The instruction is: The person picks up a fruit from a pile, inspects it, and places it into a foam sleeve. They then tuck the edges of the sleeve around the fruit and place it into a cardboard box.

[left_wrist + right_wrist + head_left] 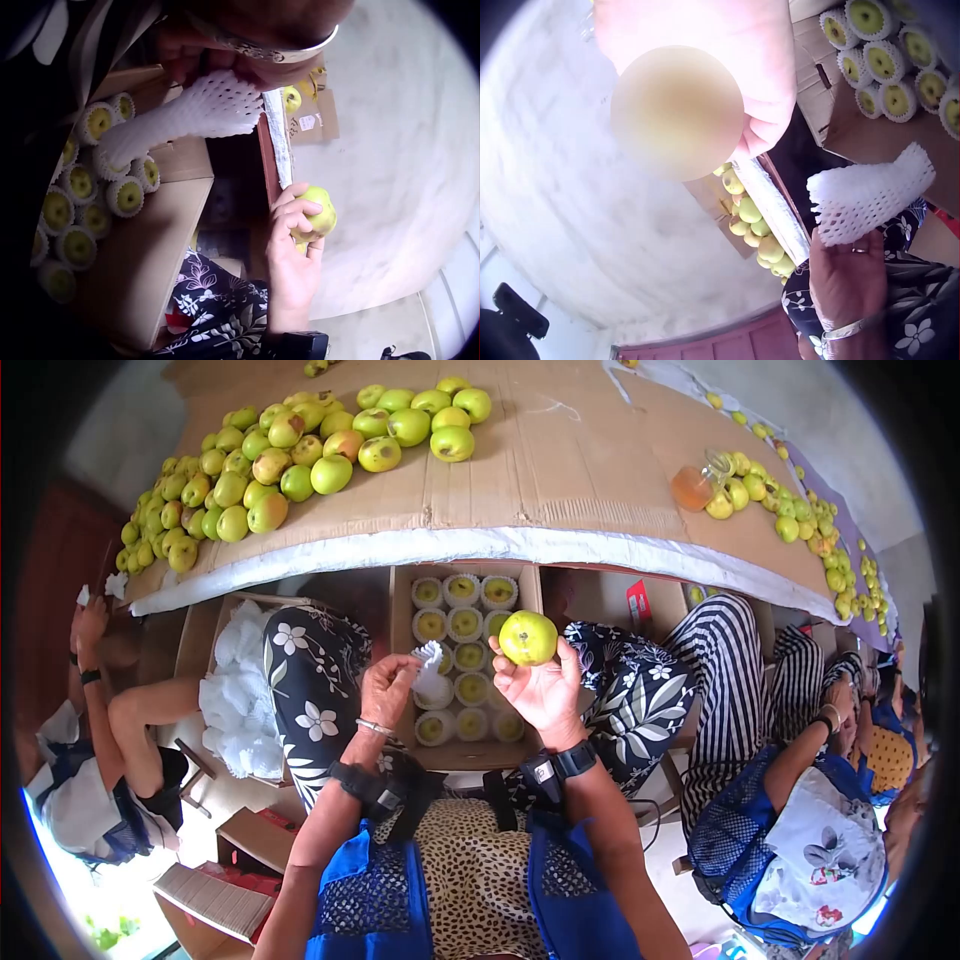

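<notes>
My right hand (543,685) holds a yellow-green apple (528,638) in curled fingers, to the right above an open carton (400,660). In the left wrist view the same apple (319,213) rests against the fingers of that hand (292,274). My left hand (385,688) pinches a white foam net sleeve (430,657) at the carton's left side. The right wrist view shows the sleeve (870,193) hanging empty above the left hand (847,281), while the apple (676,112) is blurred close to the camera. Rows of net-wrapped apples (464,624) stand in the carton.
Loose apples (330,474) are heaped on the cardboard-covered table (560,470), with more beside a jar (692,488) at the right. A box of white foam sleeves (242,690) stands to my left. Other people sit on both sides, one in striped trousers (715,660).
</notes>
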A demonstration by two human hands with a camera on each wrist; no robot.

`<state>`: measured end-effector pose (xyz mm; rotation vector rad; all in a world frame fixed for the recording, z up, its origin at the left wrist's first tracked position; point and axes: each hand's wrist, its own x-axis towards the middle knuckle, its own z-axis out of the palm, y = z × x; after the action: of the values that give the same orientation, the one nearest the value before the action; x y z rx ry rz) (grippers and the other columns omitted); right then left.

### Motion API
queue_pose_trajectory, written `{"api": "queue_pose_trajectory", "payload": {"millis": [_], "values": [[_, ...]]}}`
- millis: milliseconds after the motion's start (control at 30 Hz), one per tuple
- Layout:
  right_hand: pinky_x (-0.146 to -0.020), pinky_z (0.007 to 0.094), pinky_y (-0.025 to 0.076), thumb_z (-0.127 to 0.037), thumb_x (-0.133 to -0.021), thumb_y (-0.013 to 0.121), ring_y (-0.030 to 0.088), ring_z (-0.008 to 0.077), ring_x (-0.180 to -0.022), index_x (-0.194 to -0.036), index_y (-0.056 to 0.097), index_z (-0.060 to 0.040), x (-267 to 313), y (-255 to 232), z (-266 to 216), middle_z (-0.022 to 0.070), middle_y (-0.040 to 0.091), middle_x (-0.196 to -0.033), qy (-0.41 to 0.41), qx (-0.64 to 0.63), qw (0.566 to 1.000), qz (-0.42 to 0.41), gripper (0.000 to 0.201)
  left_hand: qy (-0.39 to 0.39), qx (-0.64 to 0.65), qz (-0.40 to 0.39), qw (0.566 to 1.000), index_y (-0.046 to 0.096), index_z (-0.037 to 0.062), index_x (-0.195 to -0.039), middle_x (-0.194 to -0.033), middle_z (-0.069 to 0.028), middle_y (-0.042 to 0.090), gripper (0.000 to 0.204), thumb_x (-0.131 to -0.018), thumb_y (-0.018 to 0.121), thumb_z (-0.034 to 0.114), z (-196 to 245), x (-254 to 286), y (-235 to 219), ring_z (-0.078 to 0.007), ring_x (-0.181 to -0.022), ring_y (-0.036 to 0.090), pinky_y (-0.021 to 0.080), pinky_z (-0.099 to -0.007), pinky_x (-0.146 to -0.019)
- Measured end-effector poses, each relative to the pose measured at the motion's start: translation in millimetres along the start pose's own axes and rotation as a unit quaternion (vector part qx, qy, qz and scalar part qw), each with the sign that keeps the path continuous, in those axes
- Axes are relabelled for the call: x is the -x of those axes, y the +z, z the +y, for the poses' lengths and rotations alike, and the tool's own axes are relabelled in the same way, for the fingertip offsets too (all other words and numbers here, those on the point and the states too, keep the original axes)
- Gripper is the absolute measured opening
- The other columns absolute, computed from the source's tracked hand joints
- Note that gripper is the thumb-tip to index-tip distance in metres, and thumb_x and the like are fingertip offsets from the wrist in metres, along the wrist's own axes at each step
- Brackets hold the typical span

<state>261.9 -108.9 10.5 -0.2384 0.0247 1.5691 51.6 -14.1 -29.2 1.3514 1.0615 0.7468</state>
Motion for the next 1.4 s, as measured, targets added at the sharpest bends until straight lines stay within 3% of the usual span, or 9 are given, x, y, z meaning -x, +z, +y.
{"api": "queue_pose_trajectory", "payload": {"millis": [133, 267, 367, 533, 833, 900, 967, 1133, 1400], "values": [[-0.074, 0.0337, 0.045, -0.041, -0.082, 0.048, 0.054, 0.0274, -0.094, -0.120, 0.043, -0.0052, 3, 4, -2, 0.0193, 0.048, -0.115, 0.001, 0.005, 1.000, -0.010, 0.052, 0.015, 0.031, -0.017, 0.999, 0.058, 0.0028, -0.085, -0.080, 0.0008, 0.059, 0.019, -0.073, 0.047, -0.007, -2, 1, 5, -0.0043, -0.074, 0.051, 0.042, -0.0187, -0.066], [-0.086, 0.0334, 0.045, -0.012, -0.078, 0.057, 0.049, 0.0266, -0.107, -0.134, 0.020, -0.0085, 2, 11, -7, 0.0157, 0.043, -0.120, -0.093, 0.257, 0.962, 0.011, 0.067, 0.044, 0.022, -0.024, 0.999, 0.054, 0.0044, -0.088, -0.085, 0.0006, 0.057, 0.025, -0.070, 0.046, -0.011, -3, 1, 8, -0.0049, -0.076, 0.051, 0.042, -0.0192, -0.067], [-0.081, 0.0317, 0.048, -0.005, -0.069, 0.065, 0.054, 0.0211, -0.097, -0.132, 0.024, -0.0097, -1, 14, -3, 0.0157, 0.046, -0.117, -0.286, 0.546, 0.785, 0.056, 0.075, 0.047, -0.024, -0.036, 0.998, 0.052, 0.0049, -0.089, -0.085, 0.0001, 0.057, 0.027, -0.069, 0.046, -0.013, -12, -1, 5, -0.0053, -0.077, 0.051, 0.042, -0.0196, -0.068], [-0.084, 0.0290, 0.044, -0.007, -0.064, 0.072, 0.054, 0.0157, -0.096, -0.127, 0.033, -0.0071, 3, 5, -13, 0.0098, 0.054, -0.106, -0.294, 0.651, 0.688, 0.128, 0.074, 0.031, 0.034, 0.007, 0.999, 0.051, 0.0049, -0.089, -0.088, -0.0033, 0.059, 0.025, -0.070, 0.050, -0.013, -5, 0, 12, -0.0072, -0.079, 0.054, 0.043, -0.0197, -0.068], [-0.069, 0.0314, 0.053, -0.010, -0.076, 0.060, 0.055, 0.0227, -0.098, -0.125, 0.036, -0.0076, -1, 1, 1, 0.0097, 0.051, -0.111, -0.153, 0.349, 0.919, 0.100, 0.055, 0.006, -0.027, 0.023, 0.999, 0.057, 0.0012, -0.086, -0.080, -0.0011, 0.060, 0.013, -0.074, 0.062, -0.001, -5, 0, 7, -0.0045, -0.069, 0.053, 0.043, -0.0180, -0.060], [-0.059, 0.0310, 0.055, -0.011, -0.080, 0.055, 0.058, 0.0285, -0.093, -0.127, 0.032, -0.0095, -4, -1, 6, 0.0109, 0.049, -0.114, -0.117, 0.293, 0.946, 0.071, 0.053, 0.071, -0.031, 0.068, 0.995, 0.058, 0.0016, -0.084, -0.076, -0.0003, 0.059, 0.011, -0.075, 0.064, 0.002, -27, -5, 6, -0.0039, -0.067, 0.051, 0.043, -0.0181, -0.057], [-0.060, 0.0293, 0.054, -0.012, -0.081, 0.055, 0.059, 0.0303, -0.090, -0.128, 0.030, -0.0115, -5, -4, 6, 0.0114, 0.049, -0.113, -0.082, 0.282, 0.952, 0.080, 0.053, 0.056, -0.111, 0.099, 0.987, 0.058, 0.0027, -0.084, -0.074, 0.0006, 0.057, 0.009, -0.076, 0.063, 0.004, -40, -9, 2, -0.0042, -0.065, 0.050, 0.042, -0.0184, -0.057], [-0.063, 0.0234, 0.050, -0.007, -0.075, 0.063, 0.056, 0.0160, -0.091, -0.124, 0.034, -0.0080, -7, -8, 17, 0.0070, 0.052, -0.107, -0.157, 0.476, 0.861, 0.090, 0.057, 0.018, 0.061, 0.081, 0.995, 0.055, 0.0034, -0.088, -0.077, 0.0015, 0.054, 0.008, -0.081, 0.056, 0.004, -16, -4, 10, -0.0043, -0.068, 0.047, 0.040, -0.0189, -0.058], [-0.057, 0.0226, 0.045, -0.011, -0.076, 0.063, 0.058, 0.0172, -0.075, -0.120, 0.037, -0.0070, -8, -13, 18, 0.0074, 0.054, -0.102, -0.118, 0.407, 0.900, 0.103, 0.051, 0.028, 0.023, 0.086, 0.996, 0.054, 0.0025, -0.085, -0.074, 0.0018, 0.053, 0.007, -0.079, 0.056, 0.002, -9, 0, 15, -0.0037, -0.065, 0.046, 0.040, -0.0187, -0.056]]}}
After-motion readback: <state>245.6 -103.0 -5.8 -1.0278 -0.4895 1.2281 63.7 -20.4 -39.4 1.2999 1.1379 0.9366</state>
